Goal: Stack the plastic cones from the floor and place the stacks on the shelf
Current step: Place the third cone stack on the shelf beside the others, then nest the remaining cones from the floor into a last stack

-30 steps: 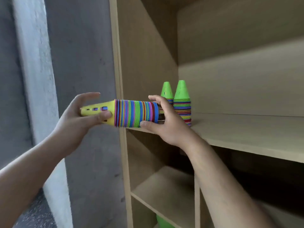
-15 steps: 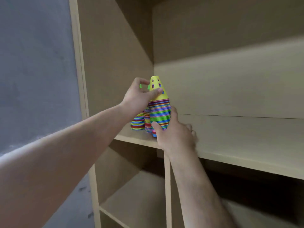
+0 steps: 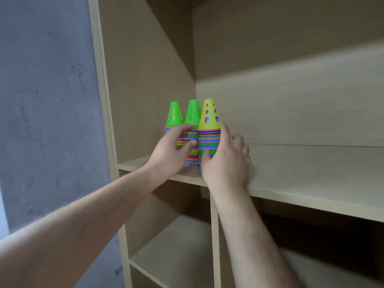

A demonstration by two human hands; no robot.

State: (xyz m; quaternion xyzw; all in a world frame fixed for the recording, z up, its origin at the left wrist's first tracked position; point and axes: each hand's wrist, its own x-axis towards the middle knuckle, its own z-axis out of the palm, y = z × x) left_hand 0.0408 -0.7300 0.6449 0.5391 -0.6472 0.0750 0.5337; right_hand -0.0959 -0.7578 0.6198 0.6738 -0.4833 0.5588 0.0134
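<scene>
Soft, even light, falling in from the cabinet's open front. A bright band runs across the back panel [image 3: 291, 104] from centre out to 3 o'clock. Above it, toward 12, the wood drops into shade. At 4 o'clock the lower compartment [image 3: 322, 242] goes almost black. The yellow-topped stack [image 3: 208, 140] at centre is crisp, its colours punchy. At 7 o'clock the left forearm [image 3: 62, 246] looks soft and smeared. At 9 the cabinet upright [image 3: 101, 100] leans with wide-angle bend.
</scene>
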